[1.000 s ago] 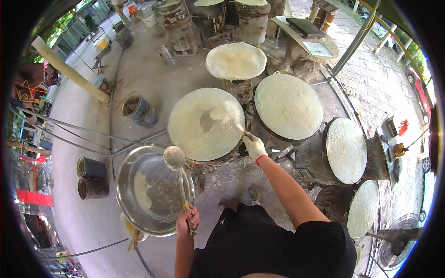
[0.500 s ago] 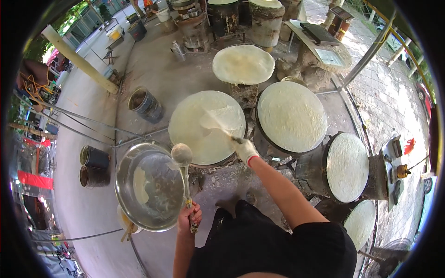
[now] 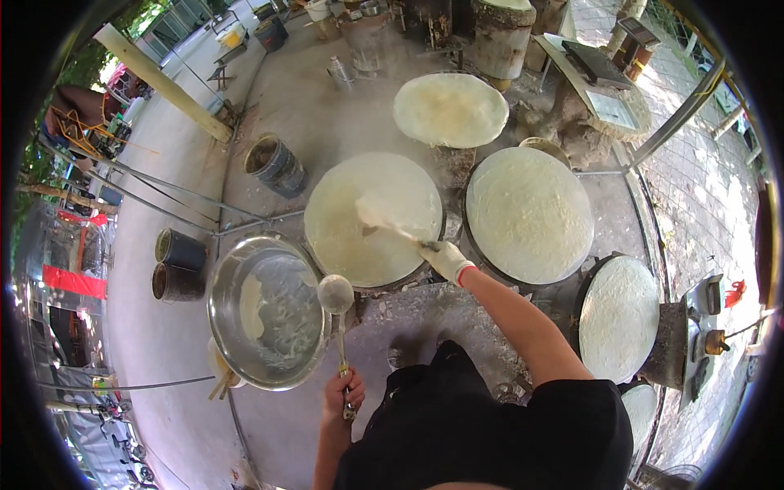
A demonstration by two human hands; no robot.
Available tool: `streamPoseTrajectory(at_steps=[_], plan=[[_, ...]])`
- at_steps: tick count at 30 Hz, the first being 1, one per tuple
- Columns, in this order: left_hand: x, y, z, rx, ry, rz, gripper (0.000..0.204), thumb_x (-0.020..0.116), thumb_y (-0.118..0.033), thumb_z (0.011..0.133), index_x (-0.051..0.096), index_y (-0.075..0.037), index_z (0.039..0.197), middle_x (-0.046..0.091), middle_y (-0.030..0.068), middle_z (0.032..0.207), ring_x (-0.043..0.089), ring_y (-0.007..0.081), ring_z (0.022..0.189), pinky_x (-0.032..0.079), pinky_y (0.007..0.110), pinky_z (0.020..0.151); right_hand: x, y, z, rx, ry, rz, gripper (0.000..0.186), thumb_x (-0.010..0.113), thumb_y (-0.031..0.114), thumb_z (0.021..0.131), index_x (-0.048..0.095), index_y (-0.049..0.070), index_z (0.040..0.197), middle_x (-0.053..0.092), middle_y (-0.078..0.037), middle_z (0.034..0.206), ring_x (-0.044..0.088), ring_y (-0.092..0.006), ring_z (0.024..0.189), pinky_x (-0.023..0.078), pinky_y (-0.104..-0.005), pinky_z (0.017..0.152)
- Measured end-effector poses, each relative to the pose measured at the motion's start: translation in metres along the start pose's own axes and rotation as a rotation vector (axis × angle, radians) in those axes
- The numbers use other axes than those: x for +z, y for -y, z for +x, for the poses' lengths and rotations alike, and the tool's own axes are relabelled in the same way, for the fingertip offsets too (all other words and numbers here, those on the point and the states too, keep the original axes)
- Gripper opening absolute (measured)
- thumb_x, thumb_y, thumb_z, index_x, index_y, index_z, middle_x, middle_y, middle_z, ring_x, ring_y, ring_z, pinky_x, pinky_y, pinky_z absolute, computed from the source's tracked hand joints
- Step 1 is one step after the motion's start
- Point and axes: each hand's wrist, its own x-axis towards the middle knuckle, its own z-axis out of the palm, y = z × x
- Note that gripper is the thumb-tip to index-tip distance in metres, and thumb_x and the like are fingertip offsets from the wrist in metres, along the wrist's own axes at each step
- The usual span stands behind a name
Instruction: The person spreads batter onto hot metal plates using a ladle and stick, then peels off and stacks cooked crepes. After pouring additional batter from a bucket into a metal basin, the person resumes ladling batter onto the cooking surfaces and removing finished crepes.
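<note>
My left hand [image 3: 343,394] is wrapped around the handle of a ladle [image 3: 336,294]. The ladle's batter-coated bowl is up, beside the rim of a wide steel basin [image 3: 219,343] that has pale batter smeared inside. In a white glove with a red cuff, my right hand [image 3: 447,260] grips the handle of a spreader [image 3: 400,232]. Its blade, blurred by motion, is over the pale batter layer [image 3: 351,175] on the round griddle straight ahead. Just right of it, another round griddle carries a pale, bumpy sheet [image 3: 531,214].
Further batter-covered rounds lie behind [image 3: 451,110] and to the right [image 3: 619,318]. Dark buckets stand at left, one bucket [image 3: 276,166] behind the basin. A metal rail [image 3: 245,222] runs left of the griddle. A side table [image 3: 588,86] stands at the far right.
The whole view has shifted, so most things sit further right. My right hand still works the spreader over the batter, whose surface looks more even. My left hand keeps hold of the ladle.
</note>
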Motion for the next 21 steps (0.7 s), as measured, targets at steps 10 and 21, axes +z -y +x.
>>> streamPoseTrajectory(at_steps=[10,21], plan=[[0.019,-0.045,0.053,0.111,-0.145,0.544,0.015,0.049,-0.017,0.091,0.042,-0.008,0.082,0.037,-0.0002,0.055,0.034,0.0099,0.036,0.029,0.025,0.033,0.001,0.010,-0.030,0.125,0.181,0.168,0.034,0.061,0.030,0.087,0.065,0.008,0.113,0.059,0.000,0.068,0.050,-0.0087,0.053,0.041,-0.0262,0.048],[0.038,-0.064,0.093,0.169,-0.120,0.778,0.011,0.051,-0.012,0.089,0.043,-0.005,0.091,0.043,0.0025,0.061,0.039,0.0101,0.037,0.033,0.027,0.032,0.141,0.003,-0.121,0.374,-0.098,0.778,0.029,0.058,0.030,0.089,0.062,0.011,0.110,0.056,-0.001,0.065,0.046,-0.0092,0.045,0.032,-0.0253,0.037]])
